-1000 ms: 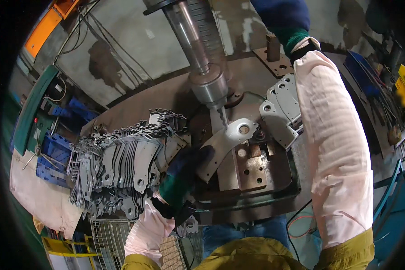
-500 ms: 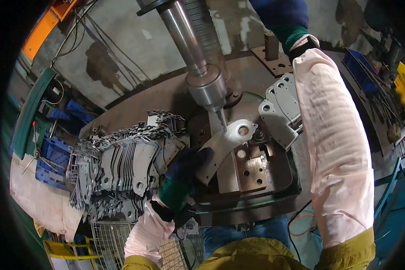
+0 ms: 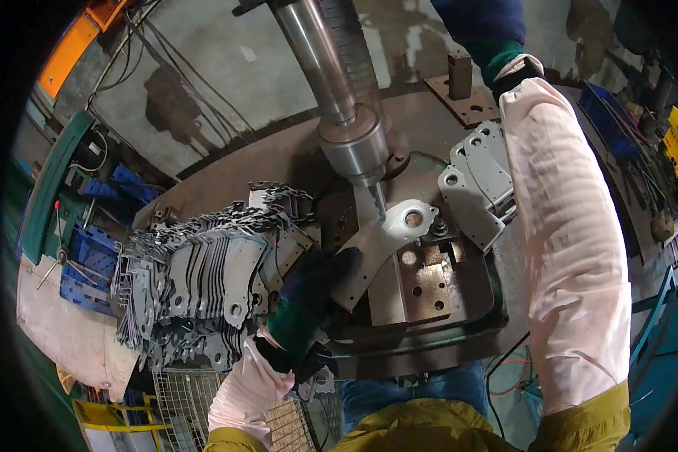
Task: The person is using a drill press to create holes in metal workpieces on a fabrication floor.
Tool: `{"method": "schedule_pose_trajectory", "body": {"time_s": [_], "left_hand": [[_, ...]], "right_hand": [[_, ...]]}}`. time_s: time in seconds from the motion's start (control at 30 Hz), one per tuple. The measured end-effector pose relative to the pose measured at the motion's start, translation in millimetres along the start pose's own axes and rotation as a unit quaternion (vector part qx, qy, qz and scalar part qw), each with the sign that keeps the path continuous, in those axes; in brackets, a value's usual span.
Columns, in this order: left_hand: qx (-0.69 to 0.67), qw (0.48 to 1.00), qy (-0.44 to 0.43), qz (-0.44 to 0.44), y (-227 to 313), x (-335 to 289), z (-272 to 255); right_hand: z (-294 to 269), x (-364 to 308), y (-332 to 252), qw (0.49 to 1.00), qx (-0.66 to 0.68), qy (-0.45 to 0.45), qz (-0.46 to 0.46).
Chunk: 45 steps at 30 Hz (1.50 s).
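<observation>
My left hand (image 3: pixel 316 277), in a dark blue glove with a green cuff, grips the lower left end of a curved grey metal plate (image 3: pixel 380 245). The plate lies on a metal fixture block (image 3: pixel 432 290), its round-holed end toward the right. Over the plate stands a drill press chuck (image 3: pixel 354 147) with a drill bit (image 3: pixel 380 202) pointing down. Whether the bit touches the plate, I cannot tell. My right hand (image 3: pixel 484 24), gloved too, is raised at the top edge; its fingers and anything they hold are out of view.
Many similar plates (image 3: pixel 203 275) are stacked left of the fixture, and several more (image 3: pixel 478 181) lie on its right. A steel post on a base plate (image 3: pixel 459 79) stands behind. Blue crates (image 3: pixel 89 264) sit far left, a wire basket (image 3: pixel 181 403) below the stack.
The view has shifted slightly, so the press and plate appear a little farther right. My left hand keeps its hold on the plate; my right arm stays raised.
</observation>
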<state>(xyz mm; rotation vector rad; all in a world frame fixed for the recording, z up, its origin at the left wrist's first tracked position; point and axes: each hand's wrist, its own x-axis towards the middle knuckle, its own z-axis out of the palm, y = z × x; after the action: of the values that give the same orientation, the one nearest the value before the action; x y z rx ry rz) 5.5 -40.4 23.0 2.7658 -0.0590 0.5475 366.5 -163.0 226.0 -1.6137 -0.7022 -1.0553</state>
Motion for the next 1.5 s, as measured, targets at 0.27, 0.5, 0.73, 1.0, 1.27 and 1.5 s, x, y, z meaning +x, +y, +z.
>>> {"method": "schedule_pose_trajectory", "body": {"time_s": [0.27,0.5,0.73,1.0,1.27,1.5], "left_hand": [[-0.198,0.959,-0.036,-0.201,13,18,-12],[-0.479,0.829,0.080,-0.277,23,19,8],[-0.367,0.911,0.074,-0.171,15,14,9],[-0.464,0.848,0.039,-0.253,18,14,-1],[-0.560,0.752,0.064,-0.343,46,24,-7],[-0.461,0.752,0.025,-0.470,-7,46,10]], "right_hand": [[-3,4,0,1.000,-0.014,0.013,-0.016],[-13,-1,-12,0.999,0.017,-0.032,0.029],[-3,1,1,0.999,-0.031,0.019,0.011],[-10,2,-7,1.000,-0.009,-0.018,0.014],[-34,1,-8,0.992,-0.052,-0.107,0.046],[-78,-6,-16,0.962,-0.004,-0.266,0.065]]}}
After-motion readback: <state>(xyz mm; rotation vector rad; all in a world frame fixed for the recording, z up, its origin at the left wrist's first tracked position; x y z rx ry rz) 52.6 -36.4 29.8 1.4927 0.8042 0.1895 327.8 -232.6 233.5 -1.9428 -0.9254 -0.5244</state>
